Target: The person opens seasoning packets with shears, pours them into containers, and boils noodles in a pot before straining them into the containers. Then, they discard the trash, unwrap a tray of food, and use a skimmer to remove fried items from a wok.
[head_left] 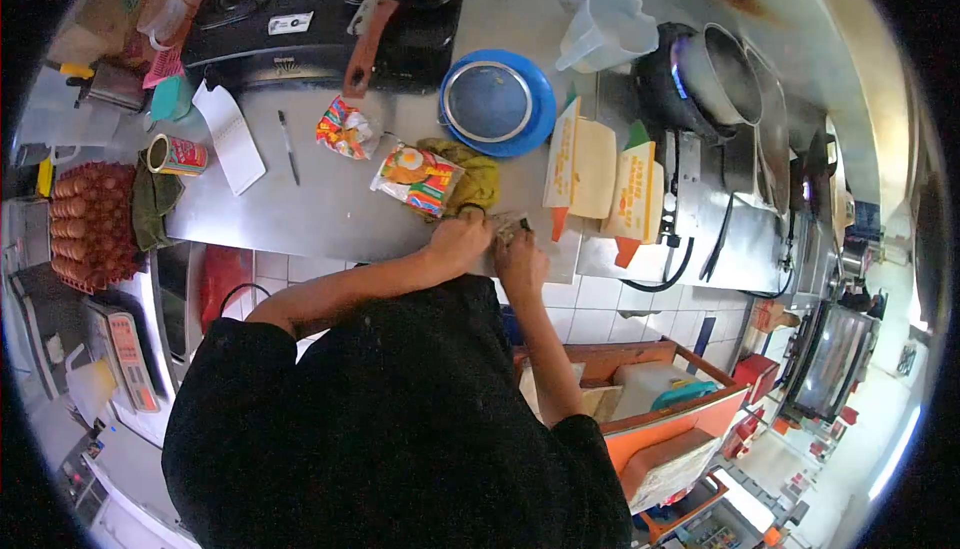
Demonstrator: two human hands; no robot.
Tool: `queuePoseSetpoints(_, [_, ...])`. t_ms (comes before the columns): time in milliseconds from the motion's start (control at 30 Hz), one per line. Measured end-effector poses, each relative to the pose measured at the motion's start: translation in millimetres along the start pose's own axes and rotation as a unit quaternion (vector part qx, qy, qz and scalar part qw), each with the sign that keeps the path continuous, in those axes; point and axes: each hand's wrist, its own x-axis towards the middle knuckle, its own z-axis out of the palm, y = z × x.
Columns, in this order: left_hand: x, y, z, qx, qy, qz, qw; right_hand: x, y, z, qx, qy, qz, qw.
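Observation:
My left hand [461, 241] is closed at the counter's front edge, just below a yellow-green cloth [482, 177]. Close beside it, my right hand [521, 261] is also closed. Between the fingers of both hands is a small, crinkled, pale wrapper [509, 220]; its contents cannot be made out. Beyond my left hand, a noodle packet [412, 177] with a picture of an egg lies partly on the cloth. A second, crumpled noodle packet [345, 129] lies farther left. To the right of my hands stand two open food cartons [590, 164].
A sieve [488, 101] rests in a blue bowl [545, 114] behind the cloth. Further back are a clear jug [610, 29] and a stove [300, 59] with a pan handle [366, 54] jutting forward. A pen [289, 149], notepad [229, 139], can [178, 155] and egg trays [95, 219] lie leftward.

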Motion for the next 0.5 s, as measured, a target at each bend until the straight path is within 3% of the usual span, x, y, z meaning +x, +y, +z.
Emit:
queuePoseSetpoints(67, [1.3,5.5,5.4,0.049,-0.003,-0.053,0.997,-3.1,9.9,23.9,-0.036,0.057,-0.064,0.996])
queuePoseSetpoints(200, [7.6,19.0,3.9,0.025,0.059,-0.182,0.981,-8.5,10.0,26.8,-0.133,0.075,-0.086,0.985])
queuePoseSetpoints(333, [7.2,21.9,18.9,0.110,0.074,-0.196,0.972,-16.3,20.2,17.5,-0.175,0.071,-0.182,0.965])
queuePoseSetpoints(433, [6.2,23.6,27.6,0.078,0.039,-0.230,0.969,-24.7,30.1,-5.3,-0.106,0.070,-0.194,0.973])
queuePoseSetpoints(500, [1.9,22.5,27.3,0.068,0.025,-0.244,0.967,-30.8,45.6,-42.6,0.096,-0.059,-0.178,0.978])
